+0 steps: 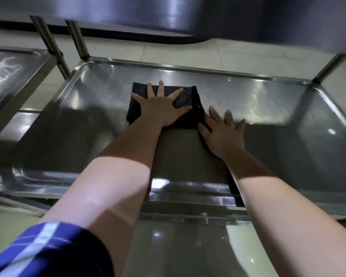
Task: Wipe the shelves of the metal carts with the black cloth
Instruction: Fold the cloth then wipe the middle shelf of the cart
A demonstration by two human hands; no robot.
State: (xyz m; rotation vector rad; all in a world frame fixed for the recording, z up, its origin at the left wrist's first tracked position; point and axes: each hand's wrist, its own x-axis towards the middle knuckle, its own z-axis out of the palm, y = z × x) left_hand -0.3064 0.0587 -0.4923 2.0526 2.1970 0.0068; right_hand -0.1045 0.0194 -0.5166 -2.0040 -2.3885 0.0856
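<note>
A folded black cloth point(185, 114) lies flat on the lower shelf point(268, 108) of a metal cart, near the shelf's middle. My left hand point(162, 105) presses down on the cloth with its fingers spread straight. My right hand point(223, 132) lies flat on the bare metal just right of the cloth, its thumb side touching the cloth's lower right corner. Both forearms reach in over the shelf's front rim. A blue striped sleeve point(38, 250) covers my left upper arm.
The cart's upper shelf point(168, 11) overhangs the top of the view. Upright posts point(77, 40) stand at the shelf's back corners. A second metal cart's shelf point(10, 66) sits to the left. Pale floor tiles point(178, 52) lie beyond and below.
</note>
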